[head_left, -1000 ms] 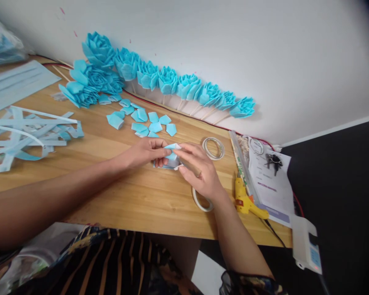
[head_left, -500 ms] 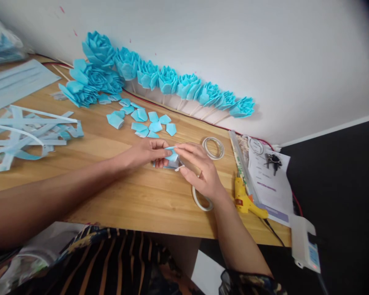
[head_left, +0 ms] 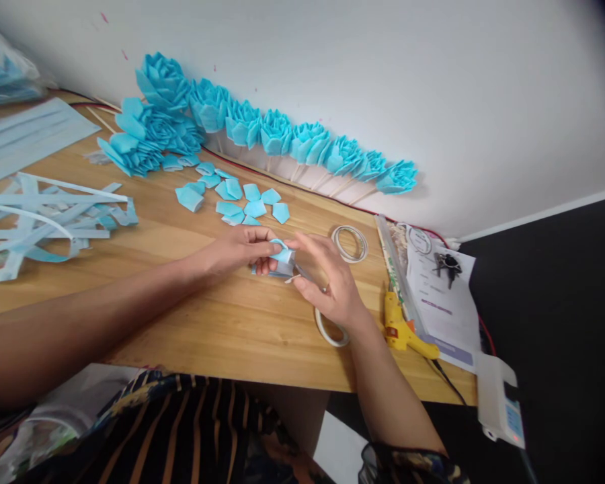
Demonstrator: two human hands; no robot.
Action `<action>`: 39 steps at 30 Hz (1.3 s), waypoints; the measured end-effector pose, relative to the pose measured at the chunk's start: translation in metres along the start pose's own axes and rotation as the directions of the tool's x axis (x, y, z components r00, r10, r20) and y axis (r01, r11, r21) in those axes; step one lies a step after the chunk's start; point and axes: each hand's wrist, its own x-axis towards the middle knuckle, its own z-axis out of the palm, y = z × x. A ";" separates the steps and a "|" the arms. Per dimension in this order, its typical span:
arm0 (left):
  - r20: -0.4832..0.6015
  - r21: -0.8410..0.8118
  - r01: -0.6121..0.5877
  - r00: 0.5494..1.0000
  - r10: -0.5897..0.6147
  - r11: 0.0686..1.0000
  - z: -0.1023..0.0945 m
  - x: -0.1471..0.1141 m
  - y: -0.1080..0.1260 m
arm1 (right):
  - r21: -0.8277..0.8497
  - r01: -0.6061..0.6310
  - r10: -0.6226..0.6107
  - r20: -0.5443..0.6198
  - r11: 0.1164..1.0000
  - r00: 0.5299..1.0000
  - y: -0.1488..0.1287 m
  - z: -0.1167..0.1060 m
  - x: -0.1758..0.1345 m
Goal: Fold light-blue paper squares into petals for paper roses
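A small piece of light-blue fabric (head_left: 284,256), cut like a petal and curled at its top edge, is pinched between the thumb and fingers of my left hand (head_left: 245,250). Close on its right is my right hand (head_left: 333,275), thumb and fingers apart, with a fingertip at or near the curled edge. Below, more pale-blue material (head_left: 282,269) and a small white tip show between the hands; I cannot make out what the tip belongs to. Beneath my right wrist lies a roll of tape (head_left: 330,331), partly hidden.
Loose blue petals (head_left: 255,208) lie beyond my hands. Blue fabric flowers (head_left: 276,132) on sticks lean along the wall. Cut strips (head_left: 45,208) are heaped at left. To the right are another tape roll (head_left: 350,243), a yellow glue gun (head_left: 396,323), papers and keys (head_left: 448,265).
My right fingers have lifted slightly off the fabric piece and spread a little from the thumb. The piece's top edge now looks more curled. My left hand keeps its pinch.
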 end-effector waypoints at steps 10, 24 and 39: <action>0.026 -0.059 -0.005 1.000 0.006 0.998 -0.001 0.001 -0.004 | -0.152 0.096 -0.095 0.014 0.984 0.995 0.004 0.002 0.001; -0.044 0.020 -0.055 0.997 0.055 0.998 0.000 -0.001 0.002 | 0.114 -0.139 0.153 -0.132 0.984 0.979 0.002 0.004 -0.002; -0.065 0.043 -0.116 0.991 0.119 0.992 -0.001 0.001 -0.004 | 0.128 -0.220 0.239 -0.163 0.967 0.957 -0.002 0.005 0.003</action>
